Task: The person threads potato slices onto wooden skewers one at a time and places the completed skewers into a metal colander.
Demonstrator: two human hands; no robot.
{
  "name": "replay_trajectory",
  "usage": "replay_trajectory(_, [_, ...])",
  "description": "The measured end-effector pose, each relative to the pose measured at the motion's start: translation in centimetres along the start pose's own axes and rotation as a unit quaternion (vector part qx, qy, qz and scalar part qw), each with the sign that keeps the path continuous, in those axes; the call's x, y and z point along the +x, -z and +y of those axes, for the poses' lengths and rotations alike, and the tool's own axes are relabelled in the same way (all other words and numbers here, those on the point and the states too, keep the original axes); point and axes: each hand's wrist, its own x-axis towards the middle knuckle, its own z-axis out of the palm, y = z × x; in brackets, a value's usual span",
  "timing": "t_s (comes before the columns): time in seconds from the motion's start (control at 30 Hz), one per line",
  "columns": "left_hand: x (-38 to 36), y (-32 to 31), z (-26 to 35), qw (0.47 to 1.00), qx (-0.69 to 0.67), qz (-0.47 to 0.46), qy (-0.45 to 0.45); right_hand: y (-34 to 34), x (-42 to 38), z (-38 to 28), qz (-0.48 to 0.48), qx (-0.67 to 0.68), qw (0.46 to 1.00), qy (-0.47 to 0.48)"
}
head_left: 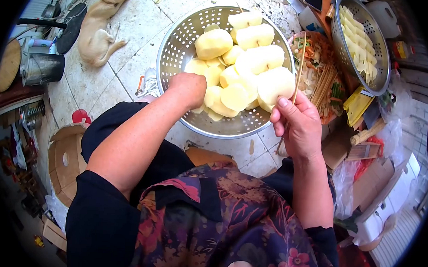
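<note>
Pale-yellow potatoes (213, 43), whole-looking & sliced, fill most of the metal colander (176, 53) in my head view. Left hand (189, 89) is curled down among them, back toward me; fingertips hidden, so can't tell if its grip is apart or together. Right hand (298, 118) has its grip clamped on a thin wooden skewer (302, 56), approx. upright, mid-part hidden by the fingers. Can't tell what bears the colander. Dark lens border cuts off the edges; lower-L clutter too dim to ID.

Surface/room: light tile floor (146, 54) w/ dark joints, tan dog (96, 33) lying upper L, shoe (151, 83) just beside the colander's L rim, dark pot (44, 70) far L, cardboard box (63, 151) below it.

Containers: potatoes heaped in the colander, stick tips poking from a few; big rounded pc. nearest the right hand. Upper R, second colander (380, 52) w/ overlapping pale slices (357, 42); btwn the two, reddish bowl (293, 37) w/ mixed chopped veg (310, 54) & a bundle of sticks (325, 86).
</note>
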Motion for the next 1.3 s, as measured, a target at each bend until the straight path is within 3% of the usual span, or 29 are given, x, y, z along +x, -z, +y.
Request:
replay_trajectory(0.27, [-0.2, -0.3, -0.1, 0.997, -0.063, 0.051, -0.018, -0.1, 0.0, -0.1, 0.002, -0.001, 1.0, 0.005])
replay_trajectory(0.4, [0.3, 1.5, -1.1, 0.996, -0.085, 0.015, -0.01, -0.1, 0.0, -0.1, 0.003, -0.005, 1.0, 0.005])
replay_trajectory(0.5, [0.5, 2.7, -2.2, 0.988, -0.15, 0.044, 0.0, -0.1, -0.1, 0.0, 0.003, -0.004, 1.0, 0.005])
replay_trajectory(0.57, [0.7, 2.9, -3.0, 0.944, -0.315, 0.096, 0.001, -0.1, -0.1, 0.0, 0.003, -0.004, 1.0, 0.004])
replay_trajectory(0.63, [1.5, 1.9, -3.2, 0.928, -0.346, 0.139, 0.022, -0.1, -0.1, 0.0, 0.001, -0.005, 1.0, 0.003])
replay_trajectory(0.7, [1.5, 1.6, -3.2, 0.939, -0.245, 0.239, 0.037, -0.2, -0.1, 0.0, 0.0, -0.005, 1.0, 0.002])
replay_trajectory(0.73, [1.5, 1.6, -3.2, 0.939, -0.245, 0.239, 0.037, -0.2, -0.2, 0.1, -0.001, -0.005, 1.0, 0.002])
replay_trajectory(0.8, [1.1, 1.8, -2.8, 0.981, -0.148, 0.117, 0.038, -0.2, -0.2, 0.1, -0.001, -0.004, 1.0, 0.003])
replay_trajectory(0.83, [1.0, 1.5, -2.3, 0.981, -0.148, 0.117, 0.038, -0.2, -0.2, 0.1, 0.0, -0.006, 1.0, 0.002])
replay_trajectory(0.9, [0.5, 0.3, -1.2, 0.999, -0.007, 0.038, 0.018, -0.3, -0.2, 0.1, 0.0, -0.007, 1.0, 0.002])
replay_trajectory(1.03, [0.0, -0.7, -0.2, 0.999, 0.012, 0.012, -0.03, -0.4, -0.3, -0.1, -0.003, -0.008, 1.0, 0.0])
replay_trajectory(1.3, [-0.5, -0.6, 1.0, 0.998, 0.052, 0.019, -0.034, -0.4, -0.3, 0.1, -0.006, -0.018, 1.0, -0.006])
